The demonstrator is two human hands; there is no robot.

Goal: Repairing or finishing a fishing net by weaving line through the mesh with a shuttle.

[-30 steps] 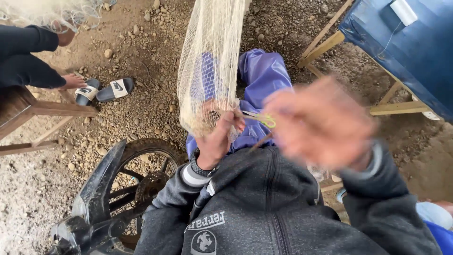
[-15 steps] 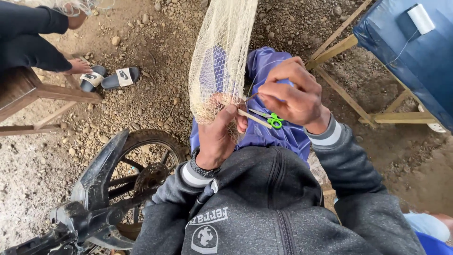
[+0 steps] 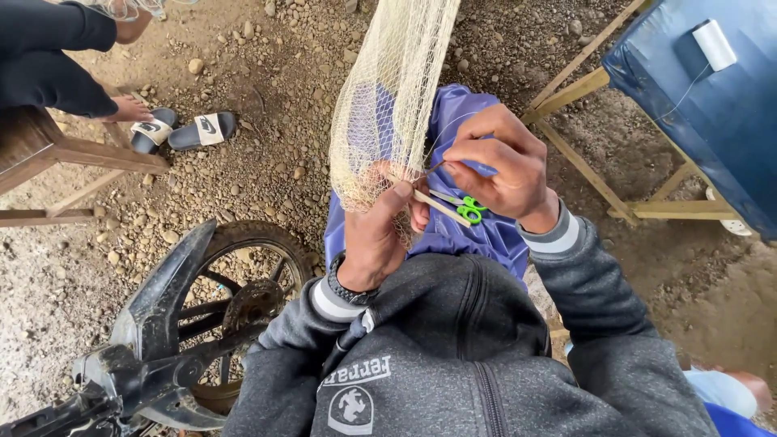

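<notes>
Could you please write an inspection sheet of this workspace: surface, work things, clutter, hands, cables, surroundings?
Surface: bare ground of dirt and pebbles.
Work things: pale net hanging over the lap; thin wooden netting needle; green-handled scissors.
Clutter: pair of sandals on the ground.
Hands: left hand grips the net's lower edge; right hand pinches thread at the net, with the scissors under it.
Cables: nothing seen; only thin thread from a white spool.
Surroundings: motorcycle wheel, blue tarp on a wooden frame, another person's foot.

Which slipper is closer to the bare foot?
The left slipper of the two black ones with white marks. It lies right under the bare foot, at the wooden frame. The other slipper sits further right on the pebbly dirt.
</notes>
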